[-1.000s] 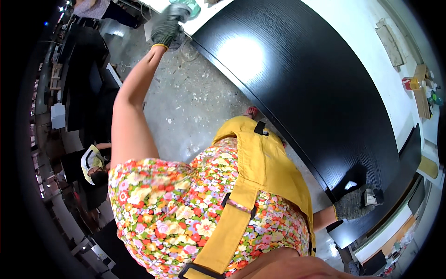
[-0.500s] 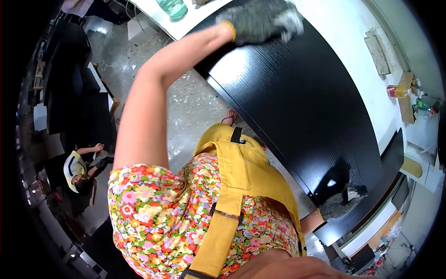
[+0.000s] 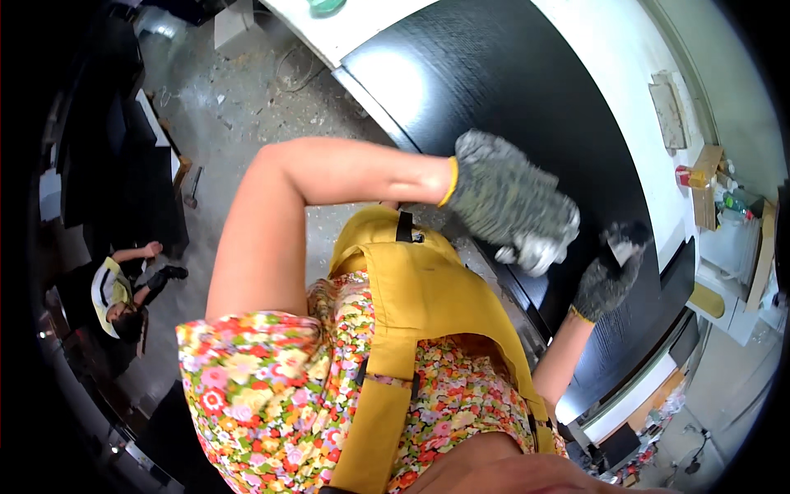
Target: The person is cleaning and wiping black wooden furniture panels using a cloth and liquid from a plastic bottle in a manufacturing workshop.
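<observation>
A long black panel (image 3: 494, 107) with a glossy, fine-grained face lies on a white table. My left hand (image 3: 518, 202), in a grey patterned knit glove with a yellow cuff, reaches across the panel's near edge. Its fingers are closed on a crumpled white cloth (image 3: 543, 251), low over the panel. My right hand (image 3: 605, 284), in a similar glove, is beside it over the right part of the panel. Its fingers are bent around a small pale flat piece (image 3: 623, 249), whose kind I cannot make out.
The white tabletop (image 3: 597, 49) shows behind the panel, with a greyish block (image 3: 668, 111) on it. A cup with red and yellow (image 3: 690, 177) and bottles (image 3: 732, 198) stand at far right. A green container (image 3: 326, 6) sits at the top. Another person (image 3: 119, 300) works at left.
My left hand has swept from the panel's far left end back toward me and to the right, still holding the cloth. My right hand has moved farther up the panel. The view has shifted slightly.
</observation>
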### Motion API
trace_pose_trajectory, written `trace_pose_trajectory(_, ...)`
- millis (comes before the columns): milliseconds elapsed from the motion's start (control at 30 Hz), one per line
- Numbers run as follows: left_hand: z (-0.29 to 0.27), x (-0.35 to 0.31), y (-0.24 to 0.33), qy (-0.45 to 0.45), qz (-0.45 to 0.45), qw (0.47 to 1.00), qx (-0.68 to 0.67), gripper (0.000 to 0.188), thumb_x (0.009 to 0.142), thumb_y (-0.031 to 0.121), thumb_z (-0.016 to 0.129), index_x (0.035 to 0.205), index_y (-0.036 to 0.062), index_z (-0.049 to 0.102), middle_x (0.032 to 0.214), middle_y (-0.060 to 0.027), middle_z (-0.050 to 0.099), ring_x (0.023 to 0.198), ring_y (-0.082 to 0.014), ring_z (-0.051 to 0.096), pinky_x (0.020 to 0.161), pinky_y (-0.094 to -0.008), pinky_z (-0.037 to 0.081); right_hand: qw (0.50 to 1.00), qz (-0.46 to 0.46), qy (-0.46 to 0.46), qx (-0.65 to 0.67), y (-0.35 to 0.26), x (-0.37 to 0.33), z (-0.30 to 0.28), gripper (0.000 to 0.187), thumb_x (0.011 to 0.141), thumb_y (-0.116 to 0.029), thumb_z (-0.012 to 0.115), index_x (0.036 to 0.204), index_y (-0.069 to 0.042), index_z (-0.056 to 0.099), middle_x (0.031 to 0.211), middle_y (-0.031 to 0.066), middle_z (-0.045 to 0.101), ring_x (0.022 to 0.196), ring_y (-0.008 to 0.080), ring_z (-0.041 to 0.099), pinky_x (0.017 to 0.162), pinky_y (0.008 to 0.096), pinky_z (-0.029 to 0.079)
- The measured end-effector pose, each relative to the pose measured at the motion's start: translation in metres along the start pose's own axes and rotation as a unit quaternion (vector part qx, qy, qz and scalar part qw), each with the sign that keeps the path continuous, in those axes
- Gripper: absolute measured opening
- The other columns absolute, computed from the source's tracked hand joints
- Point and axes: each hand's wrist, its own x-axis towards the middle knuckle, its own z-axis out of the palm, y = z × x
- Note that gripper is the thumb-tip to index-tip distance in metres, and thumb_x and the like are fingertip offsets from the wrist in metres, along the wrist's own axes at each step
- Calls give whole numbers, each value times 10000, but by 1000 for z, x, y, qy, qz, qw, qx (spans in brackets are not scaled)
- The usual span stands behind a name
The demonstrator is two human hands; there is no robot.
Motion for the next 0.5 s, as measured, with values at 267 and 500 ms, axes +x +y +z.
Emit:
trace_pose_trajectory(267, -55, -46, 10, 97, -168, 977, 89, 550, 945, 306, 504, 1464, 133, 443, 1525, -88, 419, 1408, -222, 397, 1160, -409, 299, 927, -59, -228, -293, -2, 42, 168, 476, 890, -178, 680, 1319, -8, 564, 1289, 153, 605, 1156, 233, 598, 987, 370, 497)
trace_pose_trajectory(500, -13, -58, 7, 81, -240, 927, -277, 486, 956, 257, 524, 1418, 108, 498, 1453, -118, 482, 1320, -268, 464, 1146, -365, 318, 624, -366, -506, -469, 54, 61, 288, 411, 903, -441, 597, 1169, -137, 674, 1108, 103, 674, 1054, 306, 612, 966, 427, 457)
